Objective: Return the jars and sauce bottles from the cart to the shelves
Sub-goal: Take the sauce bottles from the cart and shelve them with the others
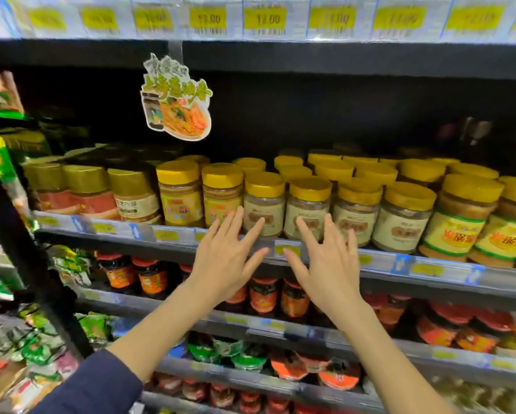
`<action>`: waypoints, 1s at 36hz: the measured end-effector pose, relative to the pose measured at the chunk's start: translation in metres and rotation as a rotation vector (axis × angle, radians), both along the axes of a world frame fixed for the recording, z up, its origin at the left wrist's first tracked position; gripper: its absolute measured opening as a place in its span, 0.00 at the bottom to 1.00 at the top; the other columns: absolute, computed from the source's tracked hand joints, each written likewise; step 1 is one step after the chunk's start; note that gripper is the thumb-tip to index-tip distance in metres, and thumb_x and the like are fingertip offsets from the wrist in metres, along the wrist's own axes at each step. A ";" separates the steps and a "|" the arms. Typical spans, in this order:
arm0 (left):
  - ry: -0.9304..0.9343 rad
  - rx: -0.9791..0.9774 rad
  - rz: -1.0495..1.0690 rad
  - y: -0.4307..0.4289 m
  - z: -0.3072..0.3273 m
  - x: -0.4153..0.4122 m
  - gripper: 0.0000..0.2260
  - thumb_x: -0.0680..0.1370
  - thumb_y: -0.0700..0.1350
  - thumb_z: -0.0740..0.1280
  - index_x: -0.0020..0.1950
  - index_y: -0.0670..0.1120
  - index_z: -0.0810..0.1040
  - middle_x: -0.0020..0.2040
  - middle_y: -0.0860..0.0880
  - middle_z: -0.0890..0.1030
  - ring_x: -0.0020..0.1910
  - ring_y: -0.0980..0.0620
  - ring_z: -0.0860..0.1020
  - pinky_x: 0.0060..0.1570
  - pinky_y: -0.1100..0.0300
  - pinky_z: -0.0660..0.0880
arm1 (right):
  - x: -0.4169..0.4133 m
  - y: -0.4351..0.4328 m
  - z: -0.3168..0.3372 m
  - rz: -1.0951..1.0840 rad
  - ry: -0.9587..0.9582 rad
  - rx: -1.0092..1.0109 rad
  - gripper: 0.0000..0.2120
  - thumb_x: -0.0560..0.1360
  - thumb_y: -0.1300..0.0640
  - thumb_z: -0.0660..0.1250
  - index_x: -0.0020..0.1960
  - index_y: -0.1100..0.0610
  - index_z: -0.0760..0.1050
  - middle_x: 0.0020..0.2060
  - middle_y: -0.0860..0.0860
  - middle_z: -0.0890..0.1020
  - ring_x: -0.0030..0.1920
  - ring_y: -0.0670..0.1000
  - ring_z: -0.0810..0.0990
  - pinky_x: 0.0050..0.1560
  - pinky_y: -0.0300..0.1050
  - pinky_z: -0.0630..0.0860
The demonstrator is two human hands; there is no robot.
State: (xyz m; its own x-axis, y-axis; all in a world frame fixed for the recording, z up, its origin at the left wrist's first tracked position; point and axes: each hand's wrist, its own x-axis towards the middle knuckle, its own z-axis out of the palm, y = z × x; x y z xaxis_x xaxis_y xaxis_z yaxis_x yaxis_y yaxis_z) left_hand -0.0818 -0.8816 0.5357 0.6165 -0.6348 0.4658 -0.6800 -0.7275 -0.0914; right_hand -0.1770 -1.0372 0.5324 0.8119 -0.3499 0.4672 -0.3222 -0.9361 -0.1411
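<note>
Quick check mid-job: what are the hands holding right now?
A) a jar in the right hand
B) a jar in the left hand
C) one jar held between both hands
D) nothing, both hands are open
D: the left hand and right hand both show straight, spread fingers in front of the jars, with nothing in them.

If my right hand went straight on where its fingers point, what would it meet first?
Probably the beige-labelled jar directly ahead: the right hand is open, its fingertips overlapping that label, though depth is unclear.
</note>
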 end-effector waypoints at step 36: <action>0.058 -0.089 0.030 0.012 0.004 -0.001 0.28 0.77 0.61 0.50 0.66 0.46 0.75 0.62 0.38 0.78 0.59 0.43 0.79 0.59 0.48 0.74 | 0.000 0.027 0.010 0.148 -0.073 -0.032 0.28 0.74 0.40 0.54 0.68 0.54 0.70 0.65 0.62 0.73 0.64 0.62 0.73 0.64 0.58 0.69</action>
State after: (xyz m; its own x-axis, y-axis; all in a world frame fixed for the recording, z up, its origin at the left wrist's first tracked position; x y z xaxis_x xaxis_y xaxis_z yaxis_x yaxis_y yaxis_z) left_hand -0.0826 -0.8697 0.5402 0.6623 -0.5735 0.4822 -0.6601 -0.7511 0.0133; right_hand -0.1767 -1.0101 0.5422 0.8170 -0.2129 0.5359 -0.1704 -0.9770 -0.1283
